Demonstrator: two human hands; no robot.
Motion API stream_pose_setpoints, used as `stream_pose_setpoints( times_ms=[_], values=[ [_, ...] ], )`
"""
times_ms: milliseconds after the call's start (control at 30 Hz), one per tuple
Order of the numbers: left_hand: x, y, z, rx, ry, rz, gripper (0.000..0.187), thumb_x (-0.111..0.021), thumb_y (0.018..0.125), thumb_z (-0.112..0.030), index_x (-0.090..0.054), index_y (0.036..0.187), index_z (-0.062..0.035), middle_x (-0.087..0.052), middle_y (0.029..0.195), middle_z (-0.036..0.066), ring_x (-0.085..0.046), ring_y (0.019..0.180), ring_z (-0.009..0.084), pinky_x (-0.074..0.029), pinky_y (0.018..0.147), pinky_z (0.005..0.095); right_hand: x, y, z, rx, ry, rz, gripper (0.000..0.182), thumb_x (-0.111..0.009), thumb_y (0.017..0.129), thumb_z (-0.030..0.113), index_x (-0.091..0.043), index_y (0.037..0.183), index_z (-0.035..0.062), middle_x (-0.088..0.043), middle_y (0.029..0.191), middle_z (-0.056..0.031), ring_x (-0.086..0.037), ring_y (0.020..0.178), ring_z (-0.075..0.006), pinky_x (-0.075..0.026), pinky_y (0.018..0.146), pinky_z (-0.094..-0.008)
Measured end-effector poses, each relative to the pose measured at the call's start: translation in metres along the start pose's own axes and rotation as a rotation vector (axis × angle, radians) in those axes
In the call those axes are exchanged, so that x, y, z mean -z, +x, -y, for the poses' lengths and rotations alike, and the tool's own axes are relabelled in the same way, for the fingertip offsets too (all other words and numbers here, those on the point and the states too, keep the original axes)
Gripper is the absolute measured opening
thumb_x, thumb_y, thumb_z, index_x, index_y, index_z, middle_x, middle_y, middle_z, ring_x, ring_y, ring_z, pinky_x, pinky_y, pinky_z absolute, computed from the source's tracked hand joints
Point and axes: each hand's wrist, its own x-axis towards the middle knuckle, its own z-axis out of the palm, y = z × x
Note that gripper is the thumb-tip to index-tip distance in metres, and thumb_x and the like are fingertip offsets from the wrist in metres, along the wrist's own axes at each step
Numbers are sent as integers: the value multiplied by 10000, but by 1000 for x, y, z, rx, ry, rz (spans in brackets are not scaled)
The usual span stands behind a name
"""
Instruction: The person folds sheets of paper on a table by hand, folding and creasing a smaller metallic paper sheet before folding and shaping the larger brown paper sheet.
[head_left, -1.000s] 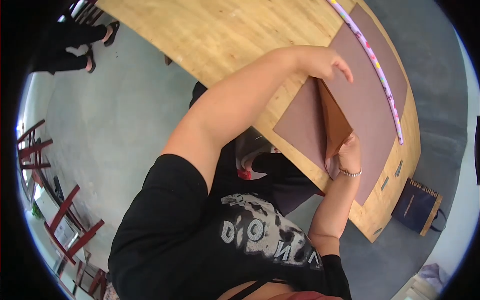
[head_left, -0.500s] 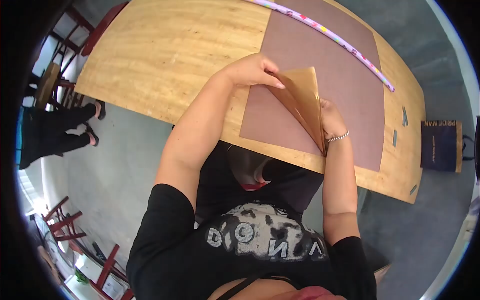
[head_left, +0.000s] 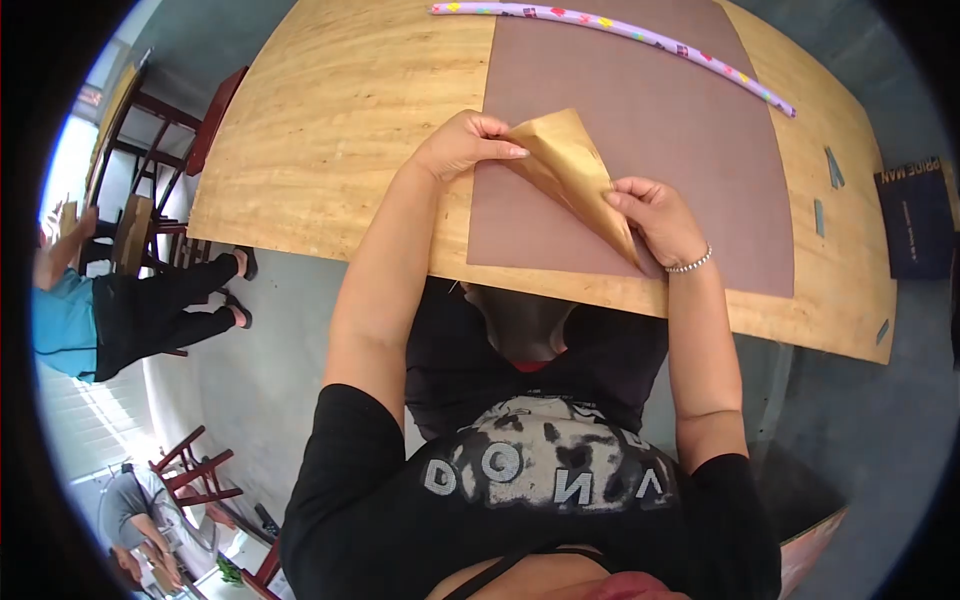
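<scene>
From my distant seat on the head view, clocked from its middle, the brown paper [head_left: 572, 165] is at one o'clock, folded up over the mauve mat [head_left: 715, 220]. The left hand [head_left: 462, 145] at twelve pinches its upper-left edge; the right hand [head_left: 668, 222] at two pinches its right edge, thumb on top. A second ago the left fingers curled loosely past the paper — now I see both hands gripping it, so the raised flap is held from two sides. The purple stick [head_left: 560, 14] lies toward twelve, apart from it.
</scene>
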Motion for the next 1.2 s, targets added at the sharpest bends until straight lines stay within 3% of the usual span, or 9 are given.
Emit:
stream_pose_setpoints(
  times_ms=[100,467,567,733,1000,1200],
  values=[
    [-5,-3,2,0,-59,-46,170,-761,843,-51,-750,1004,1,-736,941,40,-667,858,98,-535,814,250,1,1,0,-23,64,-37,144,-718,929,164,-721,977,29,-628,773,61,-509,676,-26,-423,622,-185],
    [9,1,20,-113,-92,-33,179,-696,871,18,-716,1049,25,-728,1012,79,-682,927,151,-550,874,299,1,-5,2,-21,107,-17,159,-705,931,129,-711,1003,-13,-690,871,-18,-595,740,-53,-494,686,-191],
    [3,-1,15,-101,-127,-71,167,-762,837,-18,-728,999,0,-727,933,54,-668,845,109,-548,809,256,3,-4,0,-11,71,-3,154,-709,921,109,-708,1015,-13,-692,884,-20,-604,758,-56,-499,696,-193],
    [4,0,16,-100,-108,-48,167,-757,837,-11,-723,1000,6,-723,929,48,-663,842,104,-551,808,257,-1,-6,0,27,49,25,114,-684,913,48,-700,1013,-6,-687,893,-12,-600,773,-51,-492,709,-189],
    [2,-2,13,-115,-113,-47,174,-741,838,6,-717,1011,18,-720,945,51,-662,846,106,-552,815,258,-10,-1,-11,359,-53,-51,80,-607,940,2,-666,987,28,-652,901,25,-581,806,-33,-484,721,-199],
    [4,-2,13,-138,-52,-40,172,-746,836,-4,-723,1006,12,-722,957,50,-662,856,106,-544,817,257,-12,-11,-2,215,-37,16,113,-633,949,32,-676,1049,2,-660,928,25,-585,817,-37,-487,731,-203]
  ],
)
